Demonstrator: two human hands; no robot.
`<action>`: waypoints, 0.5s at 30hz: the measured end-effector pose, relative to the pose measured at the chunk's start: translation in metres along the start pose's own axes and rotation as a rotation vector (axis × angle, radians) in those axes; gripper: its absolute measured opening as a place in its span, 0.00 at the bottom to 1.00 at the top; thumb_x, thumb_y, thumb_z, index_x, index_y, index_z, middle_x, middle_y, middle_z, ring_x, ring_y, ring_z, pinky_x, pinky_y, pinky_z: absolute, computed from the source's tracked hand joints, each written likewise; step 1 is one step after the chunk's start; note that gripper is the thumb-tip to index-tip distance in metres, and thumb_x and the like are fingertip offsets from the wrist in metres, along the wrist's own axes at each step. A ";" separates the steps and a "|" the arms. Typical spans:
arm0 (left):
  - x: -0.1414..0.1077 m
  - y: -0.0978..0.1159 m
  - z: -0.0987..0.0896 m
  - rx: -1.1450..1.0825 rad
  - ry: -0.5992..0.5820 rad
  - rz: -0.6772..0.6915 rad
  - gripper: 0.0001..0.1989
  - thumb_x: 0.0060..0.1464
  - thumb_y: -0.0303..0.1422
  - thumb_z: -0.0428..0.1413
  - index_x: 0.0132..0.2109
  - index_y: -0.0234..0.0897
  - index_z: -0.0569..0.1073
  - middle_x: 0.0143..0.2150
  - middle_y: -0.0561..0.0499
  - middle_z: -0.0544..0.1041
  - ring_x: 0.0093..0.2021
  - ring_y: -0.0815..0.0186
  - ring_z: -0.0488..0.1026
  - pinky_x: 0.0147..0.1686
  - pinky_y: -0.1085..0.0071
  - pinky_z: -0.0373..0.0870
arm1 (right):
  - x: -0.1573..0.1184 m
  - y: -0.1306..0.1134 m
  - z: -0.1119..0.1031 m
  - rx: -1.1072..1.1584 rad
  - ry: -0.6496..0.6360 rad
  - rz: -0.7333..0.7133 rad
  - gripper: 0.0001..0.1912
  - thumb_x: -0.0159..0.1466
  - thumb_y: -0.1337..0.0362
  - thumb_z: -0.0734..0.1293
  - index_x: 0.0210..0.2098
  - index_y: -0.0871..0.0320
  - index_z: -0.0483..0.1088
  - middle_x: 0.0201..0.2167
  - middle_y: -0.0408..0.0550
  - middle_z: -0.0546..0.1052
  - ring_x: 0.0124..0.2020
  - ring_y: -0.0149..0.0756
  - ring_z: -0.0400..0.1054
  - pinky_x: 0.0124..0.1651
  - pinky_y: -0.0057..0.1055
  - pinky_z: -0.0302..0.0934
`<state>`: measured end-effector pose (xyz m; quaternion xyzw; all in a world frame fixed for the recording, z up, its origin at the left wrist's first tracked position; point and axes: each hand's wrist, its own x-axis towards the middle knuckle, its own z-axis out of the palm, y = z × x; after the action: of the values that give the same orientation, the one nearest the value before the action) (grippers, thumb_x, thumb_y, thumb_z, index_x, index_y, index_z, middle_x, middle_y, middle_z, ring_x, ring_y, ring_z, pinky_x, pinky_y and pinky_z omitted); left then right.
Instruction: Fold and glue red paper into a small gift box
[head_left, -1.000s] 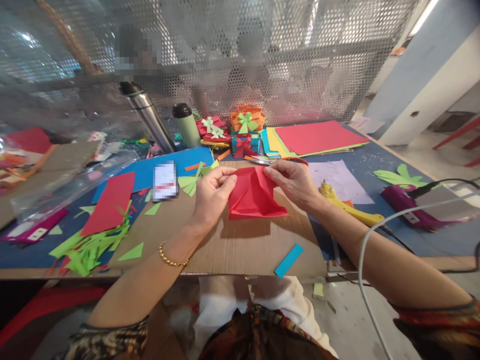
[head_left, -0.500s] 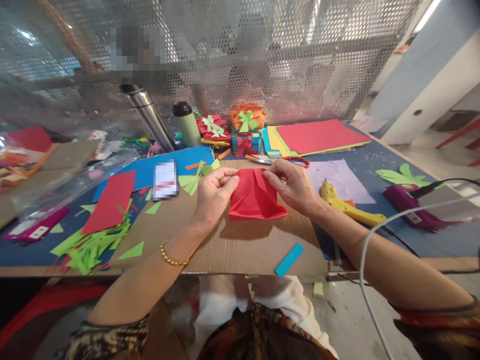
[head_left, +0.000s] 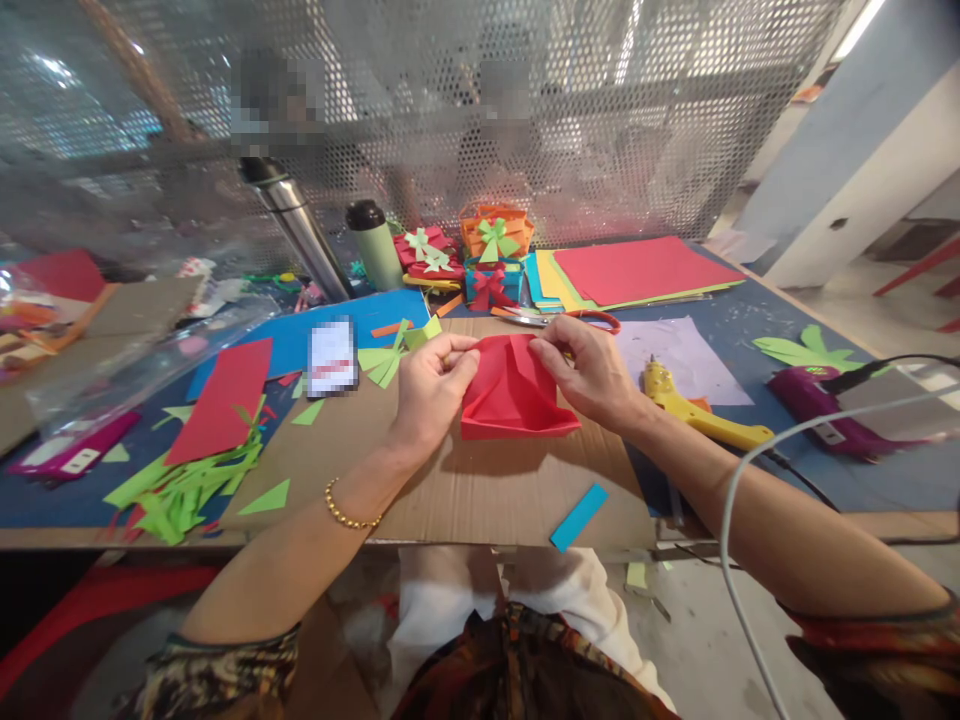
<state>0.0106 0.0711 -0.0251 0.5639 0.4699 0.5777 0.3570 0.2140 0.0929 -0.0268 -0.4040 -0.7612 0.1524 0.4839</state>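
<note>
A folded piece of red paper [head_left: 517, 395], with creased walls and a raised near edge, is held above the cardboard sheet [head_left: 450, 500]. My left hand [head_left: 435, 390] pinches its far left corner between thumb and fingers. On the far right side, my right hand [head_left: 589, 370] grips the same paper, thumb on top and the other fingers partly hidden. Just behind the right hand lie orange-handled scissors [head_left: 592, 320]. A blue paper strip [head_left: 578, 517] rests on the cardboard near the table's front edge.
A yellow glue gun [head_left: 697, 415] with a cable lies right of my right hand, and a white cord crosses my right forearm. Green paper scraps [head_left: 195, 490] and a red sheet [head_left: 225, 400] lie left. Bottles, small decorated paper boxes [head_left: 491, 285] and stacked coloured sheets [head_left: 645, 270] stand behind.
The red paper and both hands have barely shifted, and the paper's inside looks slightly more spread. The whole view has moved a little; nothing has been let go.
</note>
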 end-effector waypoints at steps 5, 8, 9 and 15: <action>0.002 0.002 -0.002 0.007 0.011 0.021 0.11 0.47 0.37 0.63 0.36 0.35 0.80 0.21 0.58 0.68 0.21 0.74 0.59 0.22 0.76 0.57 | 0.001 0.000 0.003 0.113 -0.011 0.065 0.15 0.67 0.56 0.65 0.26 0.54 0.65 0.23 0.41 0.67 0.26 0.32 0.58 0.34 0.34 0.54; 0.003 0.003 -0.002 0.024 0.007 0.045 0.11 0.47 0.37 0.63 0.35 0.35 0.79 0.21 0.57 0.69 0.21 0.74 0.59 0.22 0.75 0.56 | 0.001 0.003 0.005 0.235 -0.031 0.145 0.14 0.65 0.53 0.67 0.29 0.56 0.70 0.26 0.43 0.70 0.28 0.33 0.61 0.33 0.33 0.57; 0.003 0.003 -0.002 0.028 0.006 0.053 0.11 0.47 0.37 0.63 0.36 0.35 0.79 0.22 0.57 0.70 0.22 0.74 0.60 0.22 0.75 0.57 | 0.001 0.003 0.005 0.260 -0.039 0.164 0.14 0.65 0.53 0.67 0.30 0.56 0.71 0.27 0.44 0.71 0.29 0.33 0.62 0.33 0.33 0.57; 0.002 0.003 -0.002 0.059 -0.005 0.114 0.09 0.48 0.36 0.62 0.35 0.35 0.79 0.22 0.55 0.72 0.23 0.73 0.63 0.24 0.75 0.59 | 0.002 -0.001 -0.001 0.227 -0.075 0.185 0.13 0.62 0.56 0.67 0.26 0.56 0.71 0.24 0.43 0.70 0.28 0.32 0.62 0.33 0.32 0.56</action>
<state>0.0086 0.0718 -0.0215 0.6014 0.4532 0.5816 0.3078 0.2146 0.0934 -0.0248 -0.4091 -0.7161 0.2963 0.4817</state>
